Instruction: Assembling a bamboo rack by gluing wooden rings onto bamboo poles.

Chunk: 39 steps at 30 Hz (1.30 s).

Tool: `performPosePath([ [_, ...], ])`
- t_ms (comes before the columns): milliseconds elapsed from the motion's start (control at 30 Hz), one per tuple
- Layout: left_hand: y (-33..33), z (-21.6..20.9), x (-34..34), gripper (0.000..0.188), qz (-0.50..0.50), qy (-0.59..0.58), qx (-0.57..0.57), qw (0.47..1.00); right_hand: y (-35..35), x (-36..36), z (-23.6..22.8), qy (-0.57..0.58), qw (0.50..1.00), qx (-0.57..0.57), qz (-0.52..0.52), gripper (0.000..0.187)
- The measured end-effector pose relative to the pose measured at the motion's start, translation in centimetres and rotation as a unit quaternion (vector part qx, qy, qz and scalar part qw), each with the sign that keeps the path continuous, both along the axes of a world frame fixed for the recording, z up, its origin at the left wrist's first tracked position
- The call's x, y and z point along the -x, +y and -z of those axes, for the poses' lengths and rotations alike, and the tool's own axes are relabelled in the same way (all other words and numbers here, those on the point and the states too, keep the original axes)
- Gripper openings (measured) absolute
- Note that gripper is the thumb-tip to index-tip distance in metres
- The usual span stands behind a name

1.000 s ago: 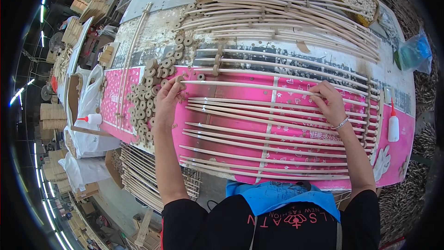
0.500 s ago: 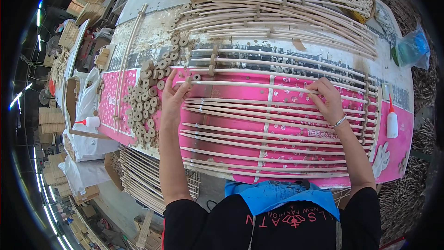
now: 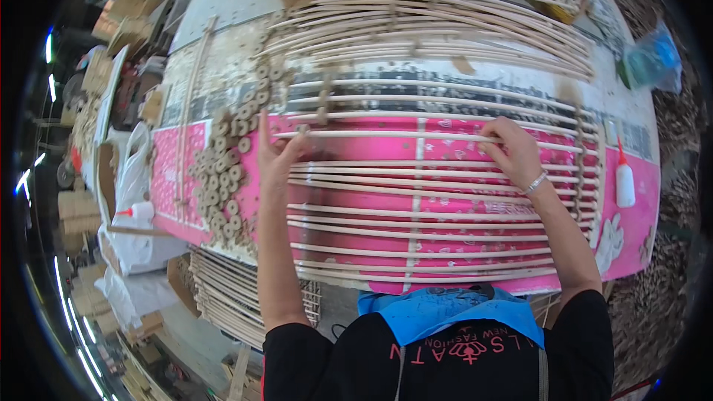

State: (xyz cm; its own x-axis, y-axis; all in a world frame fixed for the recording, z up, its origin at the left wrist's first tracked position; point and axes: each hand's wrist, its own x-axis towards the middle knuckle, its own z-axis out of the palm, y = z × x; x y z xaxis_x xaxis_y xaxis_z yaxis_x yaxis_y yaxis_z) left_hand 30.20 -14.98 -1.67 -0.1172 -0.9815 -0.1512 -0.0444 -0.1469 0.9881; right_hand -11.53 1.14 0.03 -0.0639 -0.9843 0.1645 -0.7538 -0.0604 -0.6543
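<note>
Pinching slim, smooth pale-wood rod (image 3: pixel 394 134) in fingers of R hand (image 3: pixel 515 150); at its tip w/ L hand (image 3: pixel 278 157), w/ index spread, can't tell if clamped. L of those fingers: heaped brown holed discs (image 3: pixel 223 169).

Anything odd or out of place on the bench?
Mildly: brown rings lie in a scattered heap, untidy beside the rowed wooden rods; an unworn white glove lies near the right end of the pink sheet.
</note>
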Motion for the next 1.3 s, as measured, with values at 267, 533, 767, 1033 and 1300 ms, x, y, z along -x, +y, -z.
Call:
performPosePath([
  [267,-1.3,2.7,-3.1,0.084,0.039,-0.039,0.078,0.995,-1.3,-0.4,3.6,0.037,0.999,0.038,-0.002,0.019],
  [533,0.1,0.4,-1.2,0.087,0.007,-0.079,0.041,0.996,-1.2,0.4,3.8,0.005,0.999,0.039,-0.038,0.02],
  [767,0.0,-1.4,-0.8,0.053,0.062,-0.265,0.175,0.946,-0.4,1.2,2.6,-0.031,0.999,0.015,-0.017,0.014],
  [1033,0.2,-2.8,0.5,0.044,0.131,-0.467,0.357,0.798,-1.0,0.3,2.7,-0.014,1.0,0.015,-0.022,0.014],
  [1300,-0.1,-0.8,1.0,0.038,0.129,-0.472,0.33,0.807,-1.5,0.3,2.1,0.149,0.982,0.095,-0.059,0.015],
])
